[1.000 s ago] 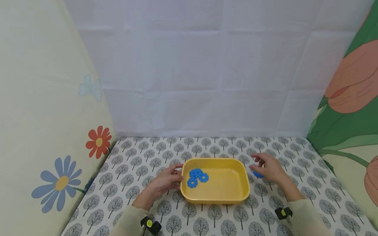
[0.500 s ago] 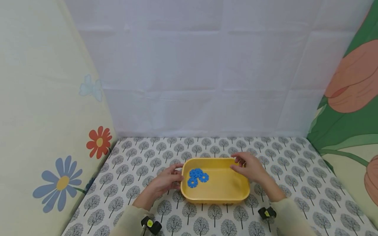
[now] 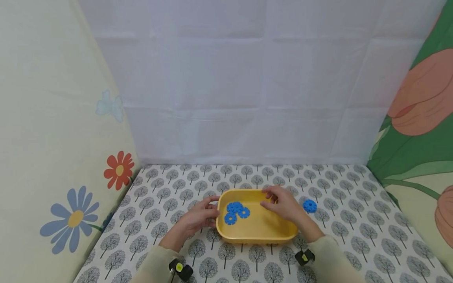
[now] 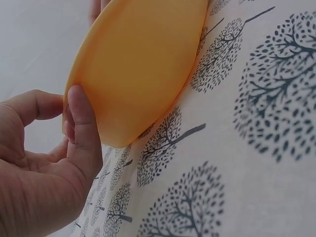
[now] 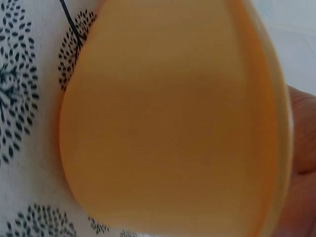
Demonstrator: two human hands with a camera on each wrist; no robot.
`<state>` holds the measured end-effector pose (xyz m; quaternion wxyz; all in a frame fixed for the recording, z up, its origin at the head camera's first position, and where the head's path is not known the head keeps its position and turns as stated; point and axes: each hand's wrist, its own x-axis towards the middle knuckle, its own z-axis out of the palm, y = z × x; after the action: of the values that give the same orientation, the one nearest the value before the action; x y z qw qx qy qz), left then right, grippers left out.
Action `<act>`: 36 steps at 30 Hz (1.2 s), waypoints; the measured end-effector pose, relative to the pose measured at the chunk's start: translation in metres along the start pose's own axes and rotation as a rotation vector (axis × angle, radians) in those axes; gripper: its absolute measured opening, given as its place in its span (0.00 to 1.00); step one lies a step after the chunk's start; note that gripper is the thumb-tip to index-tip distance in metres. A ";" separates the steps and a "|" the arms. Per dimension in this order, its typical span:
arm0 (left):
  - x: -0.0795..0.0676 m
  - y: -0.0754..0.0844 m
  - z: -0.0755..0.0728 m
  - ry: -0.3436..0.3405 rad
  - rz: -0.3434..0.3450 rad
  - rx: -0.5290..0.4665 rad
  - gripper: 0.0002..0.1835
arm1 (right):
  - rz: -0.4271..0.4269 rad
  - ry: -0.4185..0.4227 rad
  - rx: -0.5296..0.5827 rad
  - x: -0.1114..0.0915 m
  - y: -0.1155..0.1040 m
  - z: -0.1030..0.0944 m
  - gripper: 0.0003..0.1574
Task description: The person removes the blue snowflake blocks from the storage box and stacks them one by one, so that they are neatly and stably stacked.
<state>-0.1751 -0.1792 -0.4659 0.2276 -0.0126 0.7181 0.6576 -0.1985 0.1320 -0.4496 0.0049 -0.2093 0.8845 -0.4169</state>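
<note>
My left hand grips the left end of a yellow plastic tray, thumb against the outer wall and fingers at the rim. Several blue notched interlocking discs lie bunched at the left inside the tray. Over its right half hangs my right hand, fingers loosely bent, thumb and index apart with nothing showing between them. Another blue notched disc lies on the cloth right of the tray, beyond the right forearm. The right wrist view is mostly filled by the tray's outer wall.
A white cloth with dark tree prints covers the table. A white sheet hangs behind it, with flower-printed panels at the left and right sides.
My right hand has moved left, from above the disc on the cloth to over the tray, leaving that disc in view. My left hand, the tray and the discs inside have stayed put.
</note>
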 end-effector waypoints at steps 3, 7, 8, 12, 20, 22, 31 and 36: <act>0.001 0.000 0.000 -0.005 0.001 0.001 0.35 | 0.013 -0.013 -0.004 0.003 -0.002 0.007 0.25; 0.002 0.000 -0.001 -0.011 0.003 0.000 0.35 | 0.039 -0.033 -0.010 0.006 -0.005 0.015 0.24; 0.002 0.000 -0.001 -0.012 0.002 0.000 0.35 | 0.041 -0.039 -0.014 0.007 -0.006 0.017 0.24; 0.003 -0.001 0.000 -0.008 -0.002 -0.001 0.35 | 0.061 -0.078 0.002 0.009 -0.007 0.024 0.24; 0.004 -0.001 0.001 -0.016 0.003 -0.003 0.35 | 0.103 -0.128 0.059 0.014 -0.009 0.034 0.27; 0.004 0.000 0.002 -0.021 0.005 -0.002 0.35 | 0.109 -0.135 0.085 0.015 -0.008 0.037 0.27; 0.004 -0.001 0.001 0.012 -0.007 0.014 0.35 | 0.133 -0.200 0.054 0.017 -0.003 0.049 0.30; 0.003 -0.002 0.000 0.012 -0.001 0.019 0.35 | 0.126 -0.235 -0.003 0.018 -0.004 0.055 0.30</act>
<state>-0.1767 -0.1783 -0.4683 0.2238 -0.0150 0.7257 0.6505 -0.2034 0.0827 -0.4792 0.1342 -0.2006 0.8899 -0.3872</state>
